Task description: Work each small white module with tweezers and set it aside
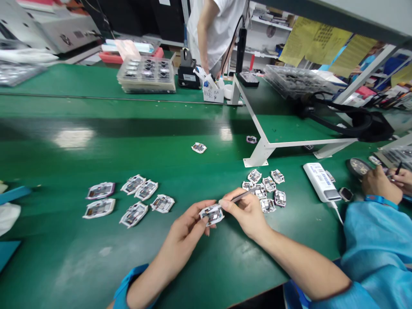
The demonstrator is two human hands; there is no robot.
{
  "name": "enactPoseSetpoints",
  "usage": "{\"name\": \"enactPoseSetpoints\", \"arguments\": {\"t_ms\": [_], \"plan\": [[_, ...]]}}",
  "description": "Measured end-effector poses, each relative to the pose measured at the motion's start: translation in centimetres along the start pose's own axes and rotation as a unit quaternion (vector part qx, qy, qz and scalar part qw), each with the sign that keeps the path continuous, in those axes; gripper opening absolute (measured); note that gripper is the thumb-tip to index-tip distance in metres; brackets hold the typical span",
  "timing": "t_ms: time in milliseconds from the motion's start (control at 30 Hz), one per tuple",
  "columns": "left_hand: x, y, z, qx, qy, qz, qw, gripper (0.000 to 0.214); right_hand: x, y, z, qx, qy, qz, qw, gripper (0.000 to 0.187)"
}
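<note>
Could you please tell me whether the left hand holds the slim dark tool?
No, the slim dark tool is in the right hand, while the left hand holds a white-edged electronic module.

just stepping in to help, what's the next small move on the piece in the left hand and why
Probably ease up the white edge with the tweezers in the right hand, while the left hand steadies the white-edged piece: the tweezers' tip sits right at that edge, and the piece is pinched between the left fingers.
</note>
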State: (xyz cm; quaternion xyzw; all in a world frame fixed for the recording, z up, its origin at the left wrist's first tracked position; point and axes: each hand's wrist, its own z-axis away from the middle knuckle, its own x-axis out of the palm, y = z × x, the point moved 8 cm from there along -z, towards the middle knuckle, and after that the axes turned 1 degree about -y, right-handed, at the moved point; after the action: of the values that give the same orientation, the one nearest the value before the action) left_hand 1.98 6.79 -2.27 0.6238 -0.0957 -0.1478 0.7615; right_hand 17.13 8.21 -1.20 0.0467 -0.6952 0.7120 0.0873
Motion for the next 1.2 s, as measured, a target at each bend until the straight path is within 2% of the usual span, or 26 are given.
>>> {"name": "enactPoseSetpoints", "arguments": {"t_ms": [400, 567, 833, 1200], "plan": [[-0.1, 0.0, 0.0, 0.008, 0.008, -0.012, 1.000, 0.035, -0.1, 0.9, 0.1, 0.020, 0.018, -0.039, 0.999, 0.013], [-0.1, 0.3, -0.1, 0.001, 0.007, -0.013, 1.000, 0.037, 0.1, 0.7, 0.0, 0.024, 0.008, -0.045, 0.999, 0.015], [-0.3, 0.4, 0.0, -0.015, 0.004, -0.011, 1.000, 0.044, 0.2, 0.2, 0.2, 0.011, -0.004, -0.034, 0.999, 0.018], [-0.3, -0.1, -0.2, -0.017, 0.015, 0.011, 1.000, 0.040, 0.4, -0.5, 0.5, -0.034, 0.004, 0.019, 0.999, 0.019]]}}
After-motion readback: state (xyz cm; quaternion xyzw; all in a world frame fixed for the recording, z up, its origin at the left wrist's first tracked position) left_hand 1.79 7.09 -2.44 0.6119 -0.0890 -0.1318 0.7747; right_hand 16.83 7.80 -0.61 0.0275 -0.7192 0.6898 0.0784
